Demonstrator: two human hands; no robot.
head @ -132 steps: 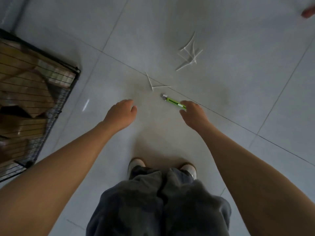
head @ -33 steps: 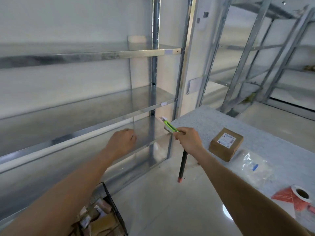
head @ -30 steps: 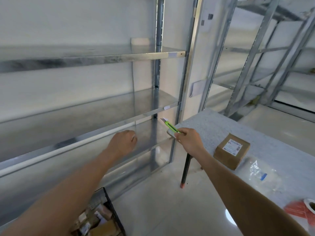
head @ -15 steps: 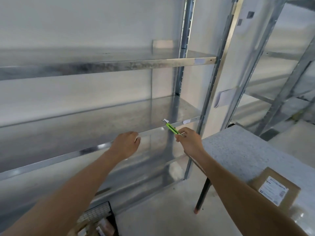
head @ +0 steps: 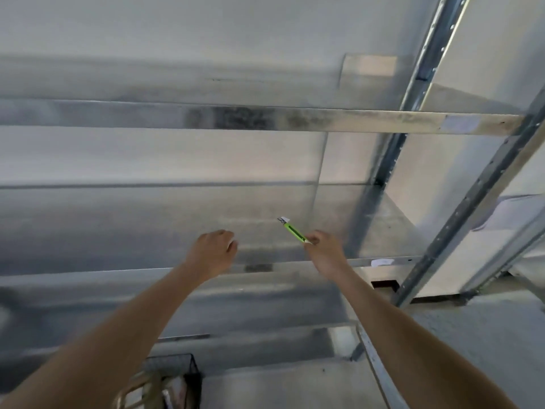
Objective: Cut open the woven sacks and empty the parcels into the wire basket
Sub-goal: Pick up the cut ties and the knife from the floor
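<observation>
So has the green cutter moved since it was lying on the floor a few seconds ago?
Yes. The green cutter is off the floor, pinched in the right hand and held up over the middle metal shelf, tip pointing toward the back.

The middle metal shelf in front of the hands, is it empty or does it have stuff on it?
Empty: the middle metal shelf shows only bare, shiny sheet metal across its visible surface.

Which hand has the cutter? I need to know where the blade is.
The right hand pinches the green cutter, its tip pointing up and away over the metal shelf. The left hand is loosely curled and holds nothing.
</observation>
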